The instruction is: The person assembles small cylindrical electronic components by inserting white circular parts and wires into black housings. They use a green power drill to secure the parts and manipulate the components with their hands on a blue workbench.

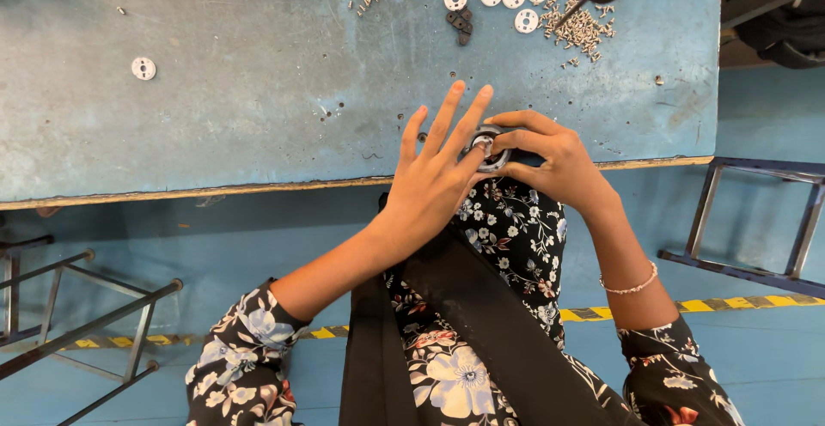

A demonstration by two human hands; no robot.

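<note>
The right hand (pixel 550 155) pinches a small round metal fitting (pixel 488 147) at the desk (pixel 258 117) edge; the left hand (pixel 438 173), fingers spread, presses it. Loose grip risks dropping it floorward.

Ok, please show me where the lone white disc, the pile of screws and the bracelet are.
lone white disc (pixel 143 68), head view, its centre.
pile of screws (pixel 584 27), head view, middle of heap.
bracelet (pixel 632 287), head view, beads on the wrist.

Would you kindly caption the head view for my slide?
Both hands, left hand and right hand, hold a small round metal part at the blue workbench edge.
</note>
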